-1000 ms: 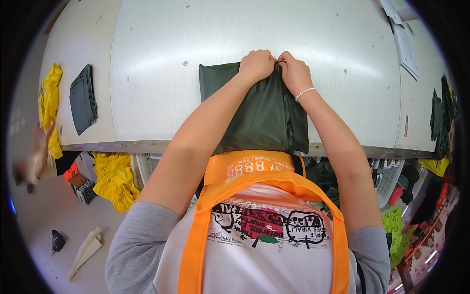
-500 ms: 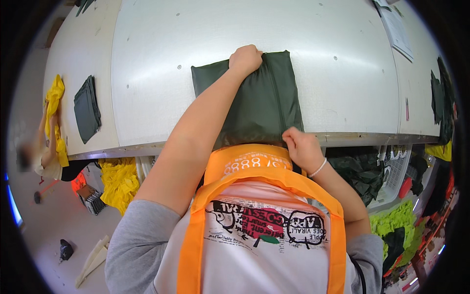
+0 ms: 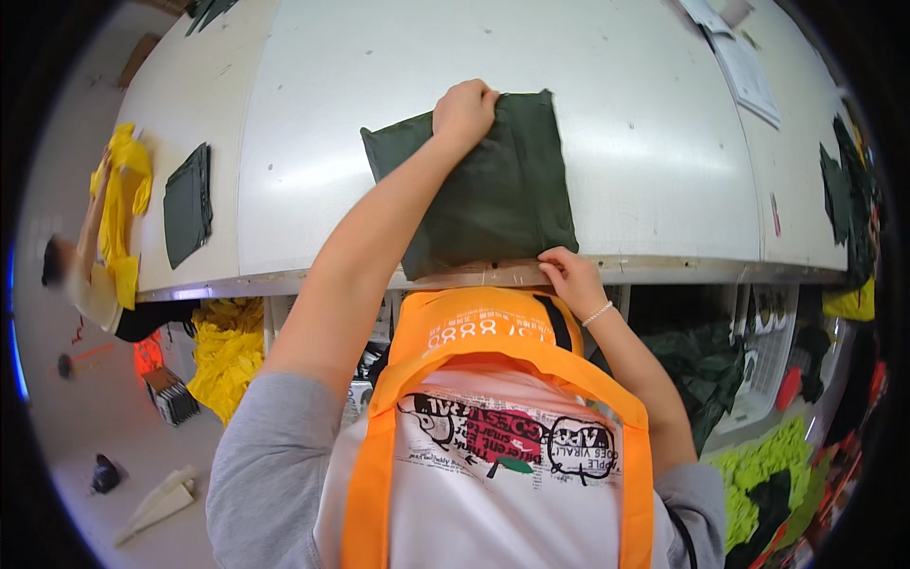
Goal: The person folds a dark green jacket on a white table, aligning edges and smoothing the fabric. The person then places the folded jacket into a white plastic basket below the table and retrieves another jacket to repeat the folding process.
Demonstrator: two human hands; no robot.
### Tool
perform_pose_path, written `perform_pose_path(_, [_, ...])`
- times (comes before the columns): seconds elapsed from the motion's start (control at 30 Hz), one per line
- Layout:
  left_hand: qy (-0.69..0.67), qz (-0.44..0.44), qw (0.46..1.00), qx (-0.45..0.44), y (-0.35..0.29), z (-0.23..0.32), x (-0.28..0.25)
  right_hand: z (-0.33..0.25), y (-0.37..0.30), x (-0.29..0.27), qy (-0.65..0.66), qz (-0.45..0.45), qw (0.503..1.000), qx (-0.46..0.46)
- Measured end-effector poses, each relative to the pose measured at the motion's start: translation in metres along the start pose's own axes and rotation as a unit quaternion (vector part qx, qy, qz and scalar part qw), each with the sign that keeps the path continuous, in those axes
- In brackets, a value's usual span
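Left hand, fingertips hidden, clamps folded dark-green fabric; whether right hand's grip pinches it is unclear.

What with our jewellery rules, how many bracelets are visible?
1: a white beaded bracelet on the right wrist, behind the right grip at the dark green cloth. The left wrist is bare. Others may be hidden.

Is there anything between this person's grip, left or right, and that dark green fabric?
Nothing visible. The left grip already holds the far edge of the dark green fabric; the right grip is at its near edge, toward the right corner, though actual contact is unclear.
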State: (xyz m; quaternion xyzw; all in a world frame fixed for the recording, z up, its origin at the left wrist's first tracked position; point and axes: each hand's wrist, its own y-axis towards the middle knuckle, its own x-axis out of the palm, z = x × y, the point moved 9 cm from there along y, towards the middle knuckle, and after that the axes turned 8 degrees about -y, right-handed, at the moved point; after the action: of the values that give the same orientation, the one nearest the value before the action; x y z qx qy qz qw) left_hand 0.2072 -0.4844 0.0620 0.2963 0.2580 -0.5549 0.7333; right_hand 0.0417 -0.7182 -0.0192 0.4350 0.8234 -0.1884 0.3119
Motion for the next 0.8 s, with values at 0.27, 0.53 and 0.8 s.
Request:
perform_pose_path(0.27, [-0.129,0.0,0.97,0.205,-0.179,0.131,-0.094,0.008,0.025,-0.044,0.573,-0.062,0.774,0.262])
perform_pose_path(0.53, [-0.147,0.109,0.948,-0.259,-0.273,-0.12,-0.039,0.06,0.05,0.015,0.143,0.077,0.958,0.237])
perform_pose_path(0.8, [-0.211,0.344,0.827,-0.392,-0.485,-0.198,-0.134,-0.119,0.06,0.172,-0.012,-0.184,0.983,-0.016])
